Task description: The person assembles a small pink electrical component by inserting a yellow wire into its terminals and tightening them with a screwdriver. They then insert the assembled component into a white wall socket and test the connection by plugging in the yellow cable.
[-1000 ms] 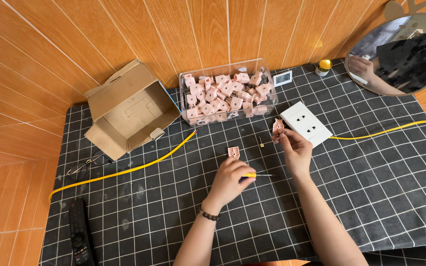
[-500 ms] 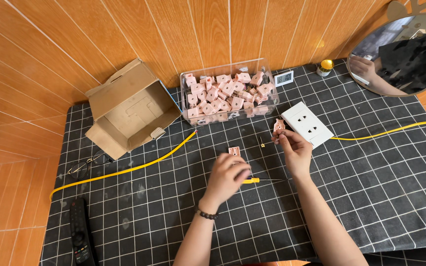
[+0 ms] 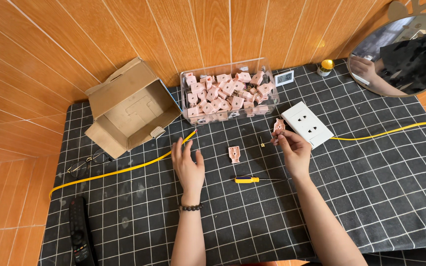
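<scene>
Grip: right hand [image 3: 294, 150] pinches a pink plug part [image 3: 278, 126] raised for inspection near the worktop's [image 3: 371, 197] middle, left hand [image 3: 187, 165] spread flat beside the yellow cable [image 3: 124, 170], screwdriver [image 3: 252, 180] between them.

- Mat [image 3: 371, 197]: black with a white grid.
- Wall [image 3: 50, 44]: orange-brown wood planks with darker grain.
- Cable [image 3: 124, 170]: bright yellow.
- Screwdriver [image 3: 252, 180]: yellow handle with a dark blue band, silver shaft.
- Plugs in the bin [image 3: 228, 93]: pale pink; the bin is clear.
- Plug half [image 3: 233, 153] on the mat: the same pink.
- Piece [image 3: 278, 126] in the right hand [image 3: 294, 150]: pink.
- Socket plate [image 3: 306, 124]: white with dark holes.
- Box [image 3: 129, 106]: plain brown card, with a blue edge on one side.
- Remote [image 3: 80, 231]: black with small coloured buttons.
- Bracelet [image 3: 191, 208] on the left wrist: black beads.
- Jar [image 3: 326, 66]: yellow lid.
- Clock [image 3: 285, 77]: white case, grey display.
- Glasses [image 3: 87, 163]: dark, thin frame.
</scene>
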